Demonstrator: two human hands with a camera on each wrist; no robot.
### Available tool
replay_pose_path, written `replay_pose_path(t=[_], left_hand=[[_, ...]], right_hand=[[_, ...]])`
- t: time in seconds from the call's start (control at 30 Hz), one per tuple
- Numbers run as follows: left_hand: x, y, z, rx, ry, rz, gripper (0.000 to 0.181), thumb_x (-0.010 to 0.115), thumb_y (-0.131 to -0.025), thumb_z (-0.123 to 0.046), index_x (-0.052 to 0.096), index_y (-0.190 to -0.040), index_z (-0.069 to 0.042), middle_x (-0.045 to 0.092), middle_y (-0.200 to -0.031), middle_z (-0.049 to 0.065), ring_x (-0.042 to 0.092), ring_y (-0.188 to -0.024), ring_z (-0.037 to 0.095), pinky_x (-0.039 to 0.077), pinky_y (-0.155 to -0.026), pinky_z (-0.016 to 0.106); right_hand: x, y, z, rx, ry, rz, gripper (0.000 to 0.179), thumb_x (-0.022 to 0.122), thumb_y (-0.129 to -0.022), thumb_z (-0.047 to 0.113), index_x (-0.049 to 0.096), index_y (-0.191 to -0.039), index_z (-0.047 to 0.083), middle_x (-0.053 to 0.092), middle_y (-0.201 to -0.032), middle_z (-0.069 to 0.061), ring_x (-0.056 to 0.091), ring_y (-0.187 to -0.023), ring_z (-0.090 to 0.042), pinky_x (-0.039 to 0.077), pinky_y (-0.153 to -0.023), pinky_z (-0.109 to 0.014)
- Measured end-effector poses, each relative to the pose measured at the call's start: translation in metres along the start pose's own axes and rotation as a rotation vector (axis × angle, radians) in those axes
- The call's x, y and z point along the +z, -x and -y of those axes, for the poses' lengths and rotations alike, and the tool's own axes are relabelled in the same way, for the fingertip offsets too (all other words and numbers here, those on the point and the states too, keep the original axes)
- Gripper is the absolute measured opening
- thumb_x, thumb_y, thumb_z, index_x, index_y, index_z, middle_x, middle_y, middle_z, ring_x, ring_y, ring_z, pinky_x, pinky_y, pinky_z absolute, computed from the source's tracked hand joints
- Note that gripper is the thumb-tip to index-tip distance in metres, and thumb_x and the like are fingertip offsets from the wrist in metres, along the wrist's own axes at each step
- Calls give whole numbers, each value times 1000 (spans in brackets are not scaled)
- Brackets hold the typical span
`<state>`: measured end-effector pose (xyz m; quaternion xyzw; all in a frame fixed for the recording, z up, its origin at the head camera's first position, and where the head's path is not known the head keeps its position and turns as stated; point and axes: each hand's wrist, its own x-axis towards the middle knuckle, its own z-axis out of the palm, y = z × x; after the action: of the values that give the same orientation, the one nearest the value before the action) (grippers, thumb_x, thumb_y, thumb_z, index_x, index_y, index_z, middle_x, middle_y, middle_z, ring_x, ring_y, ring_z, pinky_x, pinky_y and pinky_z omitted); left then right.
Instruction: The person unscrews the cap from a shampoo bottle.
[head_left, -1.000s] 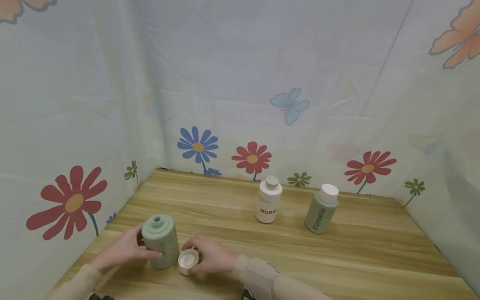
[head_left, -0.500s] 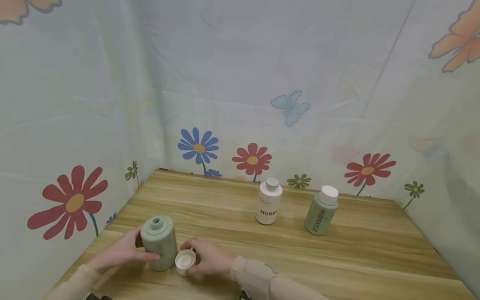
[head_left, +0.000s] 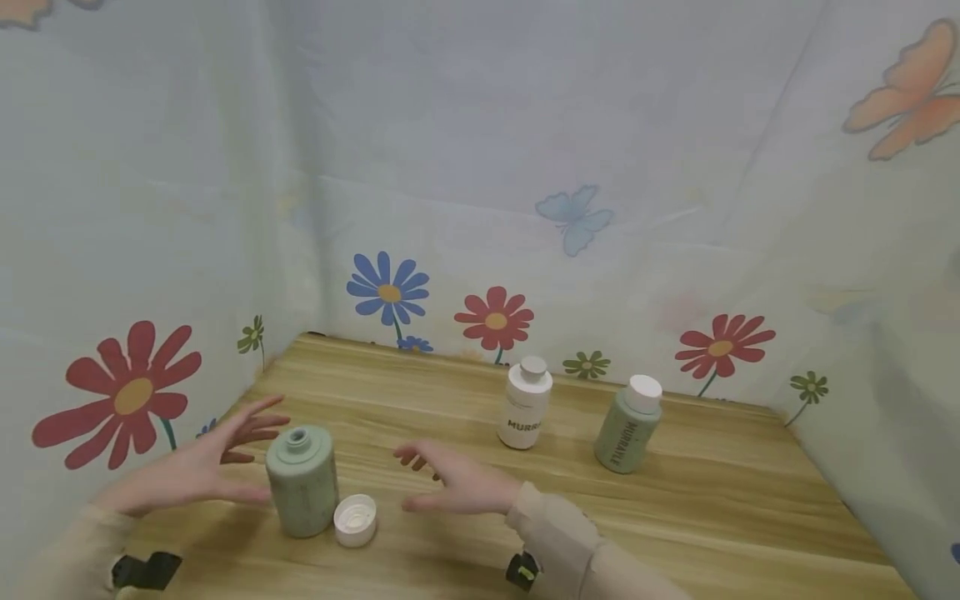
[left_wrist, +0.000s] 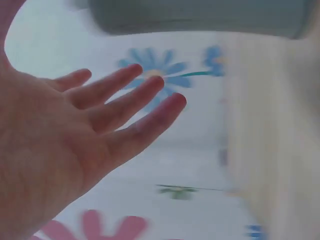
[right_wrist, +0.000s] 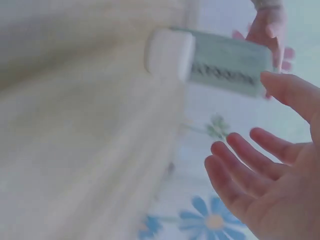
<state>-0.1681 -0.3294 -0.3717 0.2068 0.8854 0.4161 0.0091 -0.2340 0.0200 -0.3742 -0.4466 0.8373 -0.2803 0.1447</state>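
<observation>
A green bottle (head_left: 303, 487) with a bare neck stands uncapped at the left of the wooden table. Right beside its base a white cap (head_left: 356, 521) lies with its hollow side up. To the bottle's left is my left hand (head_left: 202, 467), fingers spread and holding nothing; the left wrist view shows its palm and straight fingers (left_wrist: 145, 120) below the blurred bottle (left_wrist: 200, 15). My right hand (head_left: 461, 483) hovers to the right of the cap, fingers loosely bent around nothing. In the right wrist view the bottle (right_wrist: 227, 62) and cap (right_wrist: 170, 54) sit beyond its fingertips.
A white bottle (head_left: 523, 408) with its top on stands farther back, near the middle. To its right is a second green bottle (head_left: 628, 429) with a white cap. A floral curtain (head_left: 450, 150) encloses the table (head_left: 675, 533) at the back and sides.
My right hand has let go of the cap, leaving it beside the bottle, and moved right. My left hand has released the bottle and drawn away to the left.
</observation>
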Motion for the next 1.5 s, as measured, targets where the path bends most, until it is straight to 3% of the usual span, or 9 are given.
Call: replay_pose_path(t=[0.13,0.2,0.27,0.43,0.5,0.6,0.8,1.0,1.5], left_hand=[[-17,-11,-31,-1,-60,-107,87,70,-88,-20,14,-154,-26,42,-146,12,41,-118,-19,49,-87,17],[-17,-23,-49,4,-55,-156,78,68,-91,-23,21,-153,-25,45,-146,11,43,-117,-17,47,-88,14],[-12,-39,-68,9,-38,-183,70,66,-92,-27,28,-150,-24,47,-145,9,49,-123,-4,46,-90,14],[20,-86,-113,73,55,-116,68,68,-90,-29,33,-148,-17,50,-143,11,49,-130,34,46,-103,43],[38,-106,-125,97,88,-63,69,70,-89,-29,34,-147,-15,50,-142,13,49,-130,35,43,-104,54],[66,-136,-132,98,100,4,71,71,-87,-32,35,-146,-15,51,-142,12,49,-132,33,43,-105,52],[116,-184,-122,-24,100,49,77,73,-85,-35,35,-147,-11,51,-142,14,49,-131,34,45,-103,51],[152,-223,-101,-120,194,69,81,76,-82,-31,34,-148,-10,48,-144,17,48,-132,37,45,-102,52],[198,-259,-65,-218,328,29,81,77,-81,-27,34,-147,-7,48,-140,19,48,-127,36,42,-104,52]], right_hand=[[-31,25,1,13,43,-39,52,68,-91,28,47,-137,13,57,-134,-4,56,-119,-19,49,-95,-31],[-45,36,0,11,69,-71,49,67,-91,26,49,-135,12,58,-133,-4,56,-118,-20,50,-94,-35],[-57,46,-3,19,79,-100,47,67,-91,25,50,-133,12,59,-131,-4,57,-117,-21,50,-93,-36],[-80,66,-12,58,86,-168,45,66,-92,26,51,-131,10,59,-129,-7,58,-114,-23,50,-92,-40],[-87,72,-16,93,91,-190,45,66,-92,27,51,-131,11,59,-129,-7,57,-113,-22,50,-92,-42],[-98,79,-25,140,98,-223,45,67,-91,27,52,-131,11,60,-128,-8,57,-114,-23,50,-92,-43],[-120,88,-46,241,161,-317,45,67,-91,22,52,-131,6,59,-128,-15,57,-115,-30,48,-96,-48],[-136,89,-67,329,189,-365,49,66,-92,22,49,-133,4,57,-130,-18,56,-118,-34,48,-97,-49],[-137,37,-79,351,195,-366,54,68,-90,26,48,-135,3,59,-123,-19,59,-111,-32,52,-90,-45]])
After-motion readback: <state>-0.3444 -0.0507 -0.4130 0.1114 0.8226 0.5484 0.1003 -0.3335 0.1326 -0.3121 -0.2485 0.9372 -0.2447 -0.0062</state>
